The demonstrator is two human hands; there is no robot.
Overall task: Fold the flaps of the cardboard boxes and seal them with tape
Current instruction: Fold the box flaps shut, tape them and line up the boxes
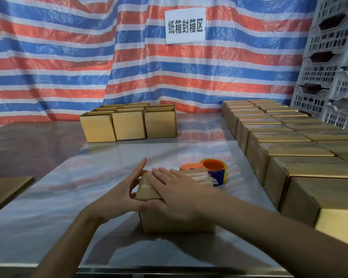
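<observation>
pressing flat on the taped top of the small cardboard box (pixel 169 221), the right hand (pixel 175 193) lies with fingers straight and close together. the left hand (pixel 121 193) sits at the box's left edge, fingers spread and loose. the box stands mid-counter (pixel 68 197), just in front of the tape dispenser (pixel 215 169). it looks light and stiff-walled yet crushable, with slick tape on top, so it is best held by opposite side walls.

Both forearms reach from the bottom edge toward frame centre. The left hand (pixel 123 191) stands on edge, fingers (pixel 140 167) straight and spread; the right hand (pixel 177 195) lies flat, palm down, fingers extended.
</observation>
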